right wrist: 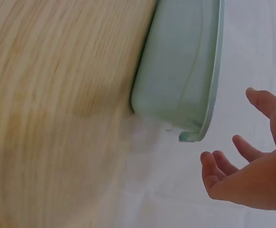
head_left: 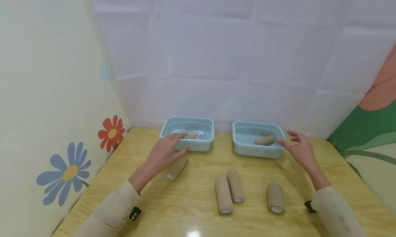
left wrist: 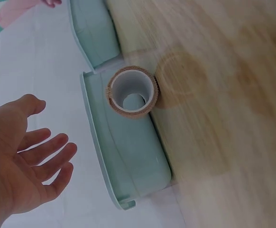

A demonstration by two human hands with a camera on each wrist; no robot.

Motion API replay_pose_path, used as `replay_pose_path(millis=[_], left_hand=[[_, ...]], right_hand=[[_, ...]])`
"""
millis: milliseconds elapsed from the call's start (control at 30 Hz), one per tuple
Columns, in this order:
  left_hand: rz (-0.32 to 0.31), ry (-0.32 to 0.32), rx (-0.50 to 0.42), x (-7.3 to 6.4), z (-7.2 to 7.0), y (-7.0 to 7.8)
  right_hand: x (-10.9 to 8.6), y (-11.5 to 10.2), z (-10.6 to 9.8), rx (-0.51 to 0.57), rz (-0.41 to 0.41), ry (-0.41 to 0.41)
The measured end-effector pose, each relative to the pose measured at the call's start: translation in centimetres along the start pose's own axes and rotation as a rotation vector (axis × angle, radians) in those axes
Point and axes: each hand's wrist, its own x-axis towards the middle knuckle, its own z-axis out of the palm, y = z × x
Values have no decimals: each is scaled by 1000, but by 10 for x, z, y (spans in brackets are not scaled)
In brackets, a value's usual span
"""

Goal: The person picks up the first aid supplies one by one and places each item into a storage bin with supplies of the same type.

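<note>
My left hand (head_left: 165,151) is above the front left corner of a light blue plastic basket (head_left: 195,148), fingers loosely spread and holding nothing. Inside that basket lies a clear packet of thin sticks (head_left: 194,135). Partly under the hand, a tan roll with a hollow white core (head_left: 177,169) lies on the table; its open end (left wrist: 133,91) faces the left wrist camera. My right hand (head_left: 300,149), fingers relaxed and holding nothing, is at the right end of a second blue basket (head_left: 258,152). One tan roll (head_left: 264,140) leans inside it.
Two more tan rolls lie side by side on the wooden table, a left one (head_left: 223,195) and a right one (head_left: 235,185). Another roll (head_left: 275,198) lies nearer the right arm. A white cloth (head_left: 204,58) hangs behind the baskets, and a flower-painted wall (head_left: 62,109) borders the left.
</note>
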Motion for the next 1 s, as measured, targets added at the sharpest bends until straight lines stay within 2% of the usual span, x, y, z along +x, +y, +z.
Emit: replay_pose_path(millis=[100, 167, 333, 467, 767, 1000], left_hand=[[-6, -23, -7, -3, -3, 0], [-37, -67, -38, -5, -5, 0], [-181, -219, -155, -10, -8, -4], [-263, -304, -217, -14, -9, -10], [-335, -431, -319, -16, -4, -18], [-430, -534, -381, -21, -1, -22]], right_hand=[[0, 5, -3, 27, 60, -46], [0, 8, -5, 34, 79, -75], [-1, 15, -5, 66, 120, -155], [-2, 19, -1, 98, 124, -195], [-3, 24, 4, 122, 97, -194], [-2, 22, 5, 129, 96, -193]])
